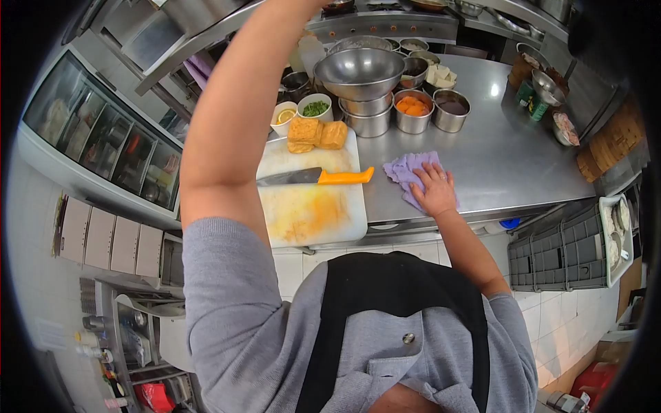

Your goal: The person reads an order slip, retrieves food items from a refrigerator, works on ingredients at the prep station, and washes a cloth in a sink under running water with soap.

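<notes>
My right hand (pixel 435 191) lies flat with its fingers spread on a crumpled purple cloth (pixel 406 172) on the steel counter. My left arm reaches up past the top edge, and its hand is out of frame. Left of the cloth, a knife with an orange handle (pixel 345 177) rests across a stained white cutting board (pixel 296 224). Golden-brown fried blocks (pixel 332 135) sit at the board's far side. Behind them stand a white tub of chopped greens (pixel 315 107) and one with a yellow slice (pixel 284 115).
A large steel bowl (pixel 359 72) tops stacked pots (pixel 368 124). Beside it are pots of orange pieces (pixel 413 110) and dark liquid (pixel 452 110). A stove (pixel 385 27) is behind. Grey crates (pixel 558 255) stand right; a glass-door fridge (pixel 103 131) is left.
</notes>
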Available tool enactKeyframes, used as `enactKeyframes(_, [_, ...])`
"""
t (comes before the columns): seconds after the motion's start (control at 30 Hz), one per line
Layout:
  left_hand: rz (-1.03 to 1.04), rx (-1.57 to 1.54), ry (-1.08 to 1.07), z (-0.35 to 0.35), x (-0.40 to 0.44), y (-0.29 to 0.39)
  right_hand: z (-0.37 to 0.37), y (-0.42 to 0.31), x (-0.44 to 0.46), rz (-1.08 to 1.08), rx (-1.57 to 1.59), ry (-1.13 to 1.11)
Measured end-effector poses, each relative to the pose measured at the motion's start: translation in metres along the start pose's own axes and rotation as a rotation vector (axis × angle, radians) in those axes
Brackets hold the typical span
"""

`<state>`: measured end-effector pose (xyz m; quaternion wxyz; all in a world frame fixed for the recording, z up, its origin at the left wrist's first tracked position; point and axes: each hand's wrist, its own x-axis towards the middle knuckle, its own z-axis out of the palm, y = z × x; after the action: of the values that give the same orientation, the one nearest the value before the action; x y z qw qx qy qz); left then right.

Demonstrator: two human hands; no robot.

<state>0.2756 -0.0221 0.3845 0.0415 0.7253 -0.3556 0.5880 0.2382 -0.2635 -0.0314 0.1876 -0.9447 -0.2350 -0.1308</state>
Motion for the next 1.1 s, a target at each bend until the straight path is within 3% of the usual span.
enactKeyframes(0.1, [-0.327,-0.282,-0.299,-0.018,-0.072,0.055,-0.002,-0.007,0.003,0.078,-0.126,-0.091])
enactKeyframes(0.17, [-0.124,-0.361,-0.288,-0.022,-0.123,0.09,-0.005,-0.011,0.006,0.158,-0.206,-0.141])
enactKeyframes(0.23, [-0.298,-0.491,-0.51,-0.018,-0.197,0.122,-0.004,-0.012,0.006,0.193,-0.237,-0.168])
enactKeyframes(0.3, [-0.623,-0.624,-0.786,-0.015,-0.273,0.156,0.001,-0.014,0.011,0.201,-0.34,-0.089])
enactKeyframes(0.37, [-0.527,-0.478,-0.764,-0.015,-0.334,0.185,0.003,-0.016,0.017,0.13,-0.4,-0.09])
enactKeyframes(0.43, [-0.636,-0.488,-0.704,-0.024,-0.358,0.209,0.01,-0.017,0.023,0.063,-0.406,-0.168])
enactKeyframes(0.53, [-0.743,-0.537,-0.634,-0.043,-0.356,0.225,0.034,-0.034,0.009,0.072,-0.223,-0.335])
enactKeyframes(0.63, [-0.779,-0.642,-0.622,-0.055,-0.355,0.228,0.011,-0.086,-0.003,0.029,-0.267,-0.507])
enactKeyframes(0.73, [-0.808,-0.689,-0.683,-0.062,-0.358,0.229,0.007,-0.084,0.014,0.043,-0.184,-0.582])
enactKeyframes(0.9, [-0.796,-0.724,-0.735,-0.069,-0.356,0.233,0.005,-0.092,0.033,0.155,-0.187,-0.539])
enactKeyframes(1.1, [-0.809,-0.804,-0.692,-0.059,-0.348,0.236,0.02,-0.097,0.018,0.031,-0.182,-0.506])
